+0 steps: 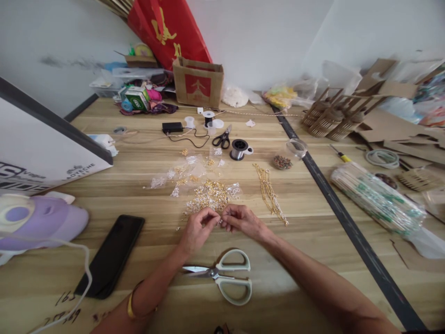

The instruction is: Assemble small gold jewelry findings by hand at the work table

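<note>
My left hand (199, 230) and my right hand (242, 220) meet fingertip to fingertip near the middle of the wooden table. Both are closed in a pinch. A tiny shiny piece shows between the fingertips, too small to name. Just beyond the fingers lies a loose pile of small gold and silver jewelry findings (211, 195). To the right of my right hand several gold chains (267, 190) are laid out lengthwise. Between my forearms rests a pair of scissors with pale handles (222, 273), its blades pointing left.
A black phone (111, 255) and a purple-and-white device (45, 218) with a white cable lie left. Farther back are a wire spool (238, 149), black-handled scissors (223, 138) and a clear jar of beads (283, 161). Wrapped sticks (375, 197) and cardboard are right. A paper bag (198, 83) stands behind.
</note>
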`<state>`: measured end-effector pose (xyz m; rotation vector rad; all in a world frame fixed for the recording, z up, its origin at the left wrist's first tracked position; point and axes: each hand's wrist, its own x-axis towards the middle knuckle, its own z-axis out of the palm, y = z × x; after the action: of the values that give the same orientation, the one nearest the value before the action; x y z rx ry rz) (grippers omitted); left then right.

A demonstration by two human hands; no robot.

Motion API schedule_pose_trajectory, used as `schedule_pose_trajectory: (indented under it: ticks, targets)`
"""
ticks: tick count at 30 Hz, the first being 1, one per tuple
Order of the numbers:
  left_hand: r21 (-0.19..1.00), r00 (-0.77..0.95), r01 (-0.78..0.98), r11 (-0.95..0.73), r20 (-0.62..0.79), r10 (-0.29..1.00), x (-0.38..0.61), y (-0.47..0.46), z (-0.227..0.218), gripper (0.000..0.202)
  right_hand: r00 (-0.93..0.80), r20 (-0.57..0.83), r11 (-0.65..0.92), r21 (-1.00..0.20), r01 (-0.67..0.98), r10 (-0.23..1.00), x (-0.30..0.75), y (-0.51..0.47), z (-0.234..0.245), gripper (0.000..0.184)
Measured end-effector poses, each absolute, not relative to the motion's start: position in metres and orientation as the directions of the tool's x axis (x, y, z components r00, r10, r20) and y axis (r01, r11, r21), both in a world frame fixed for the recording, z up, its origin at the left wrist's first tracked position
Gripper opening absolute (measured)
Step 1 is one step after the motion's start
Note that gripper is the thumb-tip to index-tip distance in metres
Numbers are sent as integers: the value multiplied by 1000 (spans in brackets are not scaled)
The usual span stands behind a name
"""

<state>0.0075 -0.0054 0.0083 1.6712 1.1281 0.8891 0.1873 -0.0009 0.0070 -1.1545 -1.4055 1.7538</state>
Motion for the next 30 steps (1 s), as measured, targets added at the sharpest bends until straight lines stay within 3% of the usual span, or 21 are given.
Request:
schedule_pose_trajectory:
  ticks: [9,20,30]
  targets:
    - [966,340,243,-87,-1,940,9,-6,8,16,-451,-226,-207,-974,92,864,188,-1,9,34]
    - [949,343,272,-158,57,937,7,-2,10,17,-446,-228,-207,-974,96,866,188,-2,9,33]
    - [935,347,327,-137,17,938,8,-4,12,18,-448,-239,-202,-971,130,862,188,-2,12,28]
